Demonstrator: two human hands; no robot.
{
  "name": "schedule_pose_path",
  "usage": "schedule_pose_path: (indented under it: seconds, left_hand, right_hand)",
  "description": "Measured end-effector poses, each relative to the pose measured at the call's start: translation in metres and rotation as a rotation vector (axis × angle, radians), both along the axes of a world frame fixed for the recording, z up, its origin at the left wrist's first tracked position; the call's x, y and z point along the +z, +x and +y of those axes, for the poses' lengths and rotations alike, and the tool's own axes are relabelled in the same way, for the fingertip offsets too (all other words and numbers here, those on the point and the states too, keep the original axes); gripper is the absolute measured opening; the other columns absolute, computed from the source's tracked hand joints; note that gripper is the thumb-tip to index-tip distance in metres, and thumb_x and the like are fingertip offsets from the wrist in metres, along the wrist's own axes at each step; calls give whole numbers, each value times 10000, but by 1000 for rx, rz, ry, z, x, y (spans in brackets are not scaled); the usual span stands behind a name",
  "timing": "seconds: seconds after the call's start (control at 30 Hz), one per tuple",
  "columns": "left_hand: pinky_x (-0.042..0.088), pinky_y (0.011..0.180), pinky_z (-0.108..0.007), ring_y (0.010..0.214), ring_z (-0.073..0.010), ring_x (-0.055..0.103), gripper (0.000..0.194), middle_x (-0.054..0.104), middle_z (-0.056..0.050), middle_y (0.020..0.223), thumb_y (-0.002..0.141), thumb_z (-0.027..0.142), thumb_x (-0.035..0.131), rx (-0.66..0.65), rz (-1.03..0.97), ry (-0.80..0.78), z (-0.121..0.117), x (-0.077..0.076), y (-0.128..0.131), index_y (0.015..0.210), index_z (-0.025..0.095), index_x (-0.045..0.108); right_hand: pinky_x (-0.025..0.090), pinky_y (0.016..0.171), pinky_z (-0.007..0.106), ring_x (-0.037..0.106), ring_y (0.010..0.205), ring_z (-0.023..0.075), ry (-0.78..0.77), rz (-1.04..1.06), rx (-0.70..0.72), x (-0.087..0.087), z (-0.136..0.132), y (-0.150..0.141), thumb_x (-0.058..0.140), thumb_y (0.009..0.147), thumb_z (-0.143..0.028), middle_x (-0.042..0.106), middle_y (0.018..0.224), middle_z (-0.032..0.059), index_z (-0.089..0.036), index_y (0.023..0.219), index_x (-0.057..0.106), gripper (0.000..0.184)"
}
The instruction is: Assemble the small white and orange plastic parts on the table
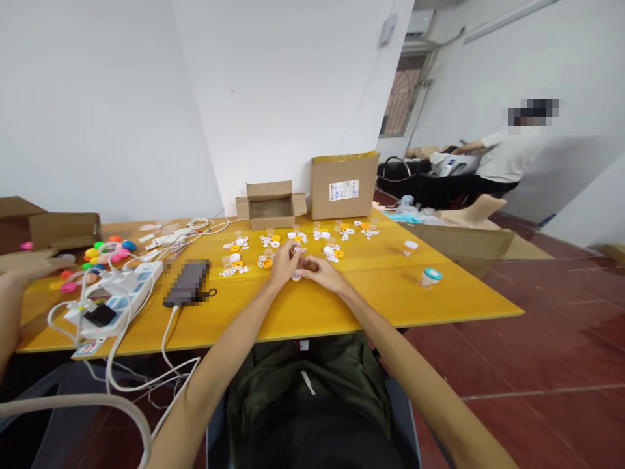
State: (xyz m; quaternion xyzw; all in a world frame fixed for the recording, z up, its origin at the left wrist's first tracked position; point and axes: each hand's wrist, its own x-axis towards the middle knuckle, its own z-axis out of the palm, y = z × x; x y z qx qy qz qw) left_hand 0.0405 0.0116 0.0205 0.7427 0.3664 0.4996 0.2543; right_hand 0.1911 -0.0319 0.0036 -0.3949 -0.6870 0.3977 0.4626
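My left hand (284, 262) and my right hand (319, 271) meet over the middle of the table. Both are closed around a small whitish container (295, 276), mostly covered by the fingers, so its exact kind is unclear. Around them lie several small groups of parts: white pieces with dark dots (332, 256), orange rings (267, 263), white discs (235, 258) and clear cups (226, 262). To the right stand a small clear jar with a teal lid (431, 277) and another with a white lid (410, 247).
The yellow table (371, 306) carries a power strip (124, 301), white cables and a dark phone-like device (188, 281) at left. A co-worker's hand (29, 262) is near colourful balls (92, 254). Cardboard boxes (344, 189) stand behind. Another person (512, 153) sits far right.
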Motion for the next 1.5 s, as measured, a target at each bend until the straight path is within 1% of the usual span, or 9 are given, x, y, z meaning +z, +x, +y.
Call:
schedule_pose_path:
  seconds: [0.17,0.3,0.57,0.8,0.9,1.0,1.17,1.33,1.5]
  left_hand:
    - [485,705,-268,699,-152,600,95,678,11,780,867,305,671,-47,-2,-5,-1,1,1,851,211,661]
    - [488,705,-267,694,-148,591,136,679,7,790,878,335,656,-108,-2,-16,-5,2,2,831,207,661]
    - [505,717,-271,696,-149,603,136,674,9,760,879,320,641,-193,-30,-53,-9,6,2,824,202,684]
    - [504,706,-270,705,-155,614,274,671,3,721,879,452,650,-256,-99,-156,-5,4,5,845,186,704]
    - [512,720,-279,717,-158,614,333,664,-3,712,870,502,660,-283,-125,-160,-4,5,5,843,175,718]
    - [505,678,-278,675,-153,582,374,623,4,660,877,537,650,-290,-137,-154,-3,5,4,853,172,731]
    - [498,597,-267,608,-141,566,380,617,7,645,861,534,681,-331,-146,-213,-3,3,5,973,176,741]
    - [503,589,-262,605,-138,577,378,640,1,664,838,522,712,-351,-138,-225,-3,3,5,981,174,742]
    - [497,597,-256,608,-133,574,399,645,-1,668,829,514,725,-371,-107,-256,-2,3,3,1013,161,745]
  right_hand:
    - [537,880,379,678,994,242,62,108,-128,-6,6,4,731,788,-564,758,1021,58,-236,960,724,370]
    - [541,853,378,677,944,240,68,172,-182,-6,8,7,664,813,-637,750,955,56,-246,895,719,404]
    - [511,693,323,635,785,209,70,154,-183,-2,5,8,600,814,-738,699,779,37,-226,771,697,523]
    - [526,769,343,630,806,208,96,180,-185,0,2,5,658,790,-706,700,811,31,-228,834,710,482]
    - [525,769,348,625,779,209,103,143,-206,0,3,6,649,796,-703,686,772,29,-230,790,696,476]
    - [527,766,353,627,771,214,99,98,-219,0,4,7,620,803,-728,698,763,34,-232,741,675,503]
    - [524,736,341,634,769,212,72,99,-228,-2,7,10,595,798,-763,714,774,36,-231,759,670,539]
    - [519,697,332,637,780,213,21,108,-224,-7,9,11,575,832,-719,703,791,40,-232,804,663,496]
    - [518,659,332,618,744,213,14,82,-228,-10,13,11,550,837,-722,680,745,34,-239,752,627,496]
